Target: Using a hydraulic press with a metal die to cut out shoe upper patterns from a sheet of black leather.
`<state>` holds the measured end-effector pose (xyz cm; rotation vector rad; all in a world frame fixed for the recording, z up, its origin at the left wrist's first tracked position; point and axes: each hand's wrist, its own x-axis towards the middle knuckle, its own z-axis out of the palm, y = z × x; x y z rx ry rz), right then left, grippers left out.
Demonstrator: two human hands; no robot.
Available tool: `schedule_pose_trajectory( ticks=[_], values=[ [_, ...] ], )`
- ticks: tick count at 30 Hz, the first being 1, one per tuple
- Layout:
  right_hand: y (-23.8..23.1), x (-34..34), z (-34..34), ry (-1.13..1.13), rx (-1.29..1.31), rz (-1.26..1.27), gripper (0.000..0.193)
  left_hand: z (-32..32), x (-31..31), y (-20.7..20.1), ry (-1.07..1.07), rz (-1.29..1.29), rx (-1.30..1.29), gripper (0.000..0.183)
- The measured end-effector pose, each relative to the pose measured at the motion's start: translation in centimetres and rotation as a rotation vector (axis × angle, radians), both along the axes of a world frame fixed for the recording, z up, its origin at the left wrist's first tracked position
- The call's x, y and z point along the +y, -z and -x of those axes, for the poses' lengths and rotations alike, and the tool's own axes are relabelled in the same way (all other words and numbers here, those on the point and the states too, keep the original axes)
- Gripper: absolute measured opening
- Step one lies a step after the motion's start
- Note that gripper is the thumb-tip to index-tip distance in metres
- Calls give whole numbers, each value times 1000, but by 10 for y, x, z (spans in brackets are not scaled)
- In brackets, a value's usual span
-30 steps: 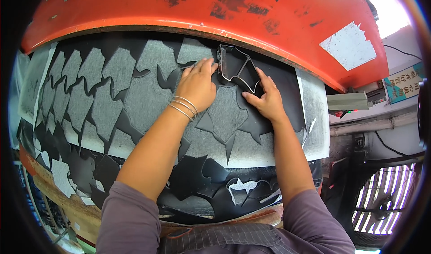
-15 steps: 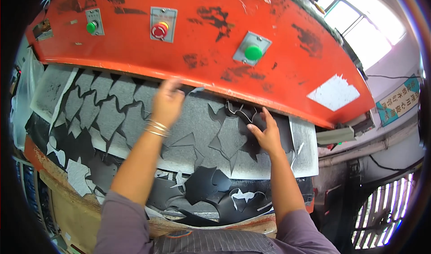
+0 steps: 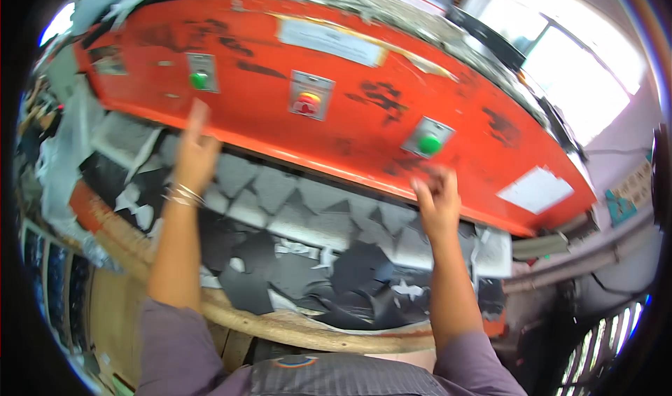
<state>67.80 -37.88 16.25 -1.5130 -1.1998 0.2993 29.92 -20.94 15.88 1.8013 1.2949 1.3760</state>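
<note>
Both my hands are raised in front of the orange front panel (image 3: 266, 109) of a large press, holding nothing. My left hand (image 3: 196, 154), blurred with fingers stretched upward, is just below the left green push button (image 3: 199, 81). My right hand (image 3: 439, 203), thumb and fingers apart, is below the right green push button (image 3: 429, 144). Neither hand clearly touches a button. Between them on the panel is a red stop button (image 3: 306, 104). Beneath the panel lies grey sheet material (image 3: 266, 189) with pointed cut-out shapes; its far part is hidden under the machine.
Black scraps (image 3: 360, 266) and white offcuts lie along the near side of the bed. A wooden edge (image 3: 315, 334) runs in front of me. A clear plastic bag (image 3: 66, 151) hangs at the left, and papers and cloth are piled on top of the machine.
My hands have lifted off the grey sheet toward the green buttons, the left one moving left. The view has tilted up, and the metal cutting die by my right hand no longer shows.
</note>
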Motion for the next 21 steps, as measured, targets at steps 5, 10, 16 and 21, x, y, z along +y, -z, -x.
schedule_pose_trajectory(
  ticks=[5, 10, 16, 21],
  values=[
    [50, -141, -17, -328, -323, 446, 26, -94, -180, 123, 499, 397, 97, 25],
    [50, -216, -16, -565, -466, 866, 39, -203, -315, 145, 761, 135, 124, 19],
    [96, -251, -31, -493, -805, 493, 42, -233, -338, 149, 403, -2, 441, 25],
    [100, -272, -45, -635, -853, 403, 47, -228, -366, 135, 326, 47, 444, 26]
  ],
)
